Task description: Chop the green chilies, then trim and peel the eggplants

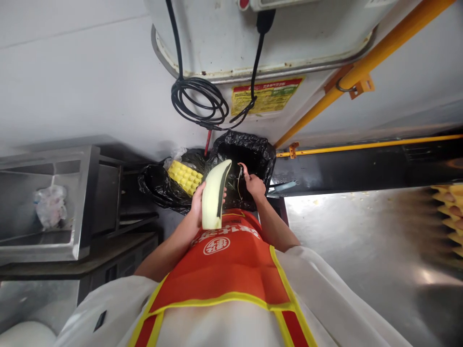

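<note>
My left hand [197, 201] is wrapped round a long, curved, mostly peeled winter melon [211, 197], keeping it tilted upright in front of the apron. Its flesh is pale green, and a strip of dark green skin runs down the right side. The lower end is cut flat. Just to the right, my right hand [256, 186] is closed on a peeler [243, 168] with a pinkish-red handle. The peeler is apart from the melon, and a thin curved strip hangs beside it. Both hands are over a bin lined with a black bag [265, 144].
Left of the bin, a yellow egg tray [185, 177] lies on another black bag [154, 185]. A steel sink [85, 202] holds a clear plastic bag [51, 207]. Coiled black cable [197, 101] hangs ahead. Yellow pipes [325, 108] and a steel counter [361, 231] are on the right.
</note>
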Available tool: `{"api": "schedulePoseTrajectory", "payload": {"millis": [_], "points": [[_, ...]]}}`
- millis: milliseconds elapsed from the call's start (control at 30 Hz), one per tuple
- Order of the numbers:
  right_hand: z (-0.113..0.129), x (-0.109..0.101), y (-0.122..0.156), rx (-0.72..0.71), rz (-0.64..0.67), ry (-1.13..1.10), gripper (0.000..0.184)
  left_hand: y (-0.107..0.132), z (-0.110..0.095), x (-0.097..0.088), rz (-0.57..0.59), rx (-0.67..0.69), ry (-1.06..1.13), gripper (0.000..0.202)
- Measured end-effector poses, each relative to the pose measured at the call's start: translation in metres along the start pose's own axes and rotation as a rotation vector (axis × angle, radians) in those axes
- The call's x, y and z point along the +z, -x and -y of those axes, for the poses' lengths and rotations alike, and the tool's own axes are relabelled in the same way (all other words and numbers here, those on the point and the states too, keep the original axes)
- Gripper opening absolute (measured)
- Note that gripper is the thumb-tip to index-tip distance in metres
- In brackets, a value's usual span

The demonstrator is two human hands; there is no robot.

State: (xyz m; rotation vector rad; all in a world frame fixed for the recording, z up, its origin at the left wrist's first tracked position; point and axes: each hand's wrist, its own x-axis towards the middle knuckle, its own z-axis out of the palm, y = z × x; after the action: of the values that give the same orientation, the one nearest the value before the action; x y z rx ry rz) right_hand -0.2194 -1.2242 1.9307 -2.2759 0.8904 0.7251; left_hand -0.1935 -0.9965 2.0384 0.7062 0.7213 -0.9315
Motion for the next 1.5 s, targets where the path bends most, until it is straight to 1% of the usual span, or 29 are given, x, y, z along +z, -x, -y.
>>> {"api": "schedulePoseTrajectory", "payload": {"millis": [100,167,200,267,367,467,533,600,733,833,933,1033,1133,1200,1233,1300,1367,1433,1500], "points": [[-0.013,-0.002,0.006,0.004,-0.03,0.026,0.05,-0.002,-0.005,-0.006,0.014,-0.01,0.047,0.061],[-0.019,-0.004,0.016,-0.057,-0.039,-0.009,0.05,-0.006,-0.008,-0.011,-0.013,-0.035,0.06,0.065],[-0.021,-0.005,0.024,-0.12,-0.036,-0.062,0.05,-0.008,-0.009,-0.013,-0.033,-0.044,0.063,0.066],[-0.021,-0.01,0.044,-0.312,0.003,-0.22,0.051,-0.012,-0.012,-0.016,-0.073,-0.06,0.067,0.066],[-0.015,-0.021,0.081,-0.601,0.139,-0.406,0.053,-0.017,-0.015,-0.016,-0.093,-0.07,0.08,0.06],[-0.003,-0.032,0.111,-0.784,0.245,-0.424,0.051,-0.02,-0.018,-0.014,-0.077,-0.078,0.096,0.058],[0.003,-0.035,0.12,-0.868,0.252,-0.376,0.05,-0.021,-0.019,-0.012,-0.079,-0.099,0.091,0.06],[0.008,-0.036,0.121,-0.91,0.227,-0.305,0.051,-0.022,-0.02,-0.01,-0.083,-0.112,0.086,0.061],[0.011,-0.03,0.114,-0.893,0.142,-0.217,0.054,-0.018,-0.022,-0.005,-0.09,-0.088,0.081,0.06],[0.016,-0.022,0.102,-0.805,0.071,-0.221,0.055,-0.011,-0.019,0.001,-0.104,-0.085,0.057,0.058],[0.023,-0.011,0.078,-0.658,-0.022,-0.255,0.054,-0.002,-0.011,0.008,-0.109,-0.079,0.031,0.052],[0.028,-0.004,0.045,-0.432,-0.12,-0.214,0.052,0.002,-0.001,0.009,-0.116,-0.081,0.0,0.054],[0.025,-0.002,0.016,-0.217,-0.134,-0.108,0.052,0.004,0.003,0.006,-0.09,-0.079,-0.004,0.059],[0.018,-0.003,0.004,-0.128,-0.128,-0.06,0.052,0.004,0.002,0.002,-0.07,-0.059,0.006,0.059],[0.013,-0.003,0.002,-0.107,-0.13,-0.048,0.052,0.003,0.001,0.0,-0.058,-0.041,0.015,0.058],[0.002,-0.006,0.003,-0.115,-0.142,-0.056,0.051,0.002,-0.001,-0.005,-0.027,-0.012,0.039,0.058],[-0.006,-0.009,0.015,-0.2,-0.133,-0.135,0.049,-0.001,-0.004,-0.011,-0.015,-0.003,0.057,0.06],[-0.011,-0.013,0.036,-0.357,-0.067,-0.272,0.049,-0.005,-0.006,-0.015,-0.024,-0.019,0.055,0.063],[-0.01,-0.018,0.062,-0.547,0.061,-0.389,0.051,-0.01,-0.009,-0.016,-0.041,-0.048,0.039,0.062]]}}
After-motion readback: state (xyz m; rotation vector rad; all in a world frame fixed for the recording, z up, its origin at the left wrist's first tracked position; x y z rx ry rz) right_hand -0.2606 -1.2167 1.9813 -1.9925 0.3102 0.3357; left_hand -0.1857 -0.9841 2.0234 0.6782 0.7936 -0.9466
